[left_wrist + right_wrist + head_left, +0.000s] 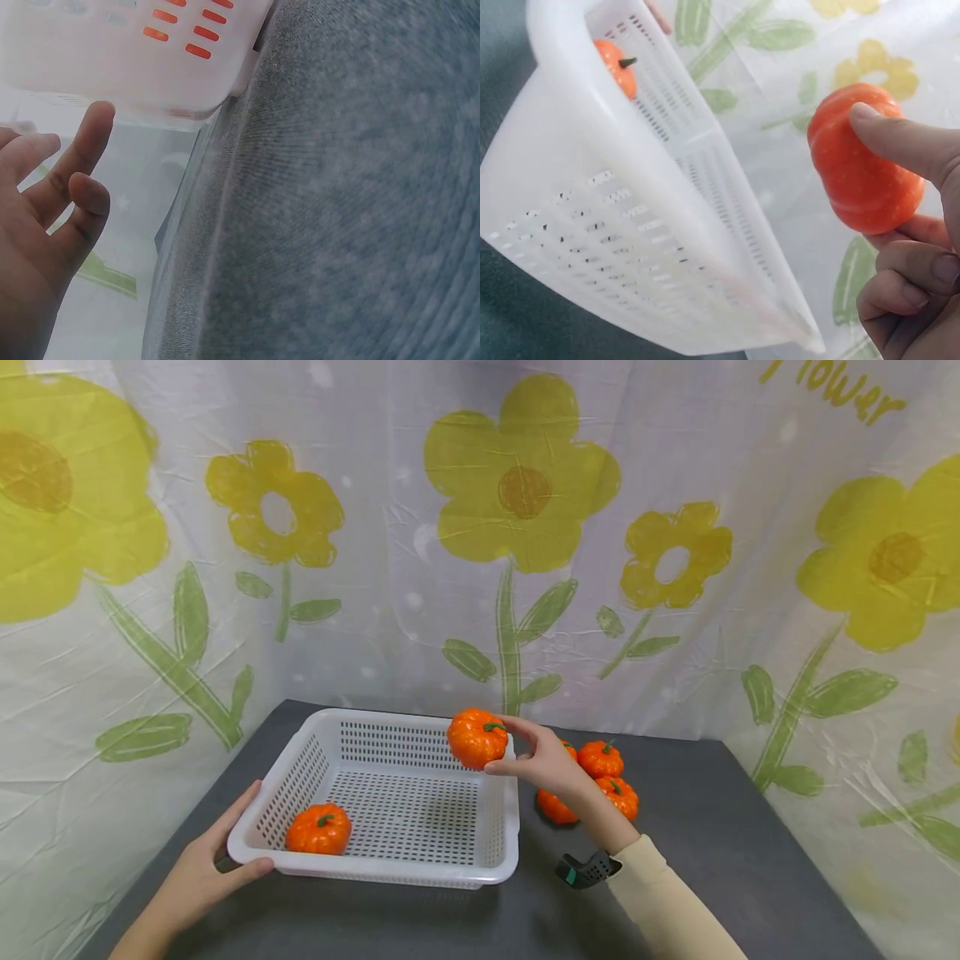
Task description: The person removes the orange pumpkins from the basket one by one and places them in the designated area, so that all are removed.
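Observation:
My right hand (537, 758) pinches a small orange pumpkin (477, 739) with a green stem, holding it above the right side of a white plastic basket (375, 870). In the right wrist view, the thumb (900, 139) presses one side of the pumpkin and fingers support it from below. Inside the basket, at the front left, rests another orange pumpkin (318, 829). My left hand (197, 868) is at the basket's front left corner, thumb and fingers spread around it. The left wrist view has its fingers (82, 154) fairly straight, close to the perforated wall.
Several more orange pumpkins (600, 760) sit grouped to the right of the basket, partly hidden behind my right forearm. The dark grey tabletop (690, 827) is bordered by a flower-patterned curtain (390, 610) at the back and sides. A black band (587, 869) is on the right wrist.

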Demonstrator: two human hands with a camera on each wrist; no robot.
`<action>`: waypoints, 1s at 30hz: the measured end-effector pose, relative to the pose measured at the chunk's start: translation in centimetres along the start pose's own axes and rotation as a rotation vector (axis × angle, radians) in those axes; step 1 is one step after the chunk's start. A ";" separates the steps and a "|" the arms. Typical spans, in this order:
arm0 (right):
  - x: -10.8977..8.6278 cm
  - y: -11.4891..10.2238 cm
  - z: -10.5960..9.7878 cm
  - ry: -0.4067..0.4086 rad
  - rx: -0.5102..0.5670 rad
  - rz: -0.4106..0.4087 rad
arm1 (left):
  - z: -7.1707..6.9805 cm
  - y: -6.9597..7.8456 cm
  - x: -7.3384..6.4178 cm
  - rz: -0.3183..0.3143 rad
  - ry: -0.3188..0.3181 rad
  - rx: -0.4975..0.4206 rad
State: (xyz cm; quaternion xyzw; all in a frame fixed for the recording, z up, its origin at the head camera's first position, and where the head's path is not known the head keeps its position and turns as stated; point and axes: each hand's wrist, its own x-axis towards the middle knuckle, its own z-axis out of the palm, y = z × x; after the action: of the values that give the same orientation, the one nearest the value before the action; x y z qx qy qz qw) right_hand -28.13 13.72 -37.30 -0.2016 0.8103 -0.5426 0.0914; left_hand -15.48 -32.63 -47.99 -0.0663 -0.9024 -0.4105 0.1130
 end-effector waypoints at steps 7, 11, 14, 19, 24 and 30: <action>-1.4 1.6 -1.1 0.060 -0.017 0.000 | 0.1 -0.2 0.0 0.004 0.007 0.000; -2.5 2.8 -1.8 0.096 -0.012 0.020 | 0.1 -0.2 0.0 0.015 0.013 0.004; -3.3 3.3 -2.3 0.122 0.005 0.032 | 0.1 -0.2 0.0 0.018 0.014 0.003; -4.6 4.0 -2.8 0.159 0.005 0.032 | 0.1 -0.3 0.0 0.014 0.010 0.005; -6.0 4.4 -3.2 0.193 -0.015 0.027 | 0.1 -0.4 0.0 0.013 0.020 0.015; -7.9 5.0 -3.9 0.274 -0.094 0.009 | 0.1 -0.3 0.0 0.012 0.010 0.008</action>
State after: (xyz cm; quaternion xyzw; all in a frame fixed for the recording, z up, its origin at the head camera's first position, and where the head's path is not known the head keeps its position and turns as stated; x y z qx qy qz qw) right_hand -23.60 21.99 -40.94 -0.1259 0.8407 -0.5259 -0.0273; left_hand -15.53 -32.71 -48.25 -0.0691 -0.9031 -0.4065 0.1200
